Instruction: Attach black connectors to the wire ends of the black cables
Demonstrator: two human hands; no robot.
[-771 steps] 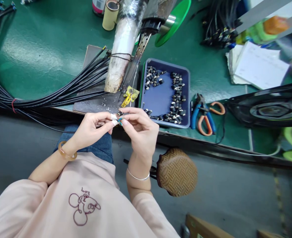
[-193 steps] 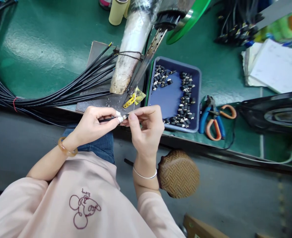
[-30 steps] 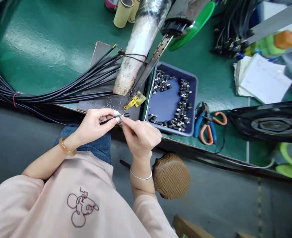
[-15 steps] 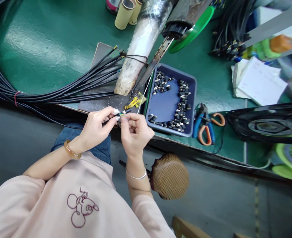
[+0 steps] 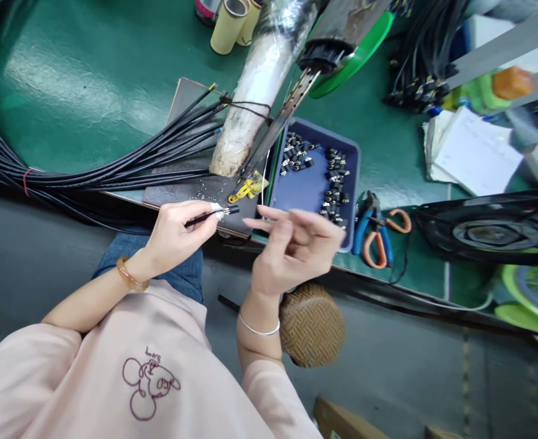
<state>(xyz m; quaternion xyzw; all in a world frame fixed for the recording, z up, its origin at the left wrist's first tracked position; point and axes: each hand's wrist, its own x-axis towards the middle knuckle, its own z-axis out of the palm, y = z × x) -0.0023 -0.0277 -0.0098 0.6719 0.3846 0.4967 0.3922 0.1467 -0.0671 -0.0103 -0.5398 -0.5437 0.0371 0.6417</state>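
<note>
My left hand [image 5: 184,235] pinches a black cable [image 5: 199,219] close to its end, with white wrapping on a fingertip. A small black connector [image 5: 233,209] sits at the cable's tip, past thin coloured wires. My right hand [image 5: 296,244], slightly blurred, is apart from the cable in front of the blue tray [image 5: 312,126]. Its fingers are spread and I see nothing held in them. A yellow clip-like piece [image 5: 241,190] lies just beyond the connector, below a soldering iron [image 5: 287,110] pointing down.
Several black cables [image 5: 113,180] run in from the left onto a dark board [image 5: 172,194]. Small black connectors [image 5: 335,177] lie in the tray. Blue-handled cutters [image 5: 364,228] and orange-handled scissors [image 5: 379,247] lie to its right. A stool [image 5: 312,326] stands below the table edge.
My right hand has let go at the cable's end and swung right, its fingers opening, over the tray's near edge. The left hand keeps its pinch, and the connector now shows plainly.
</note>
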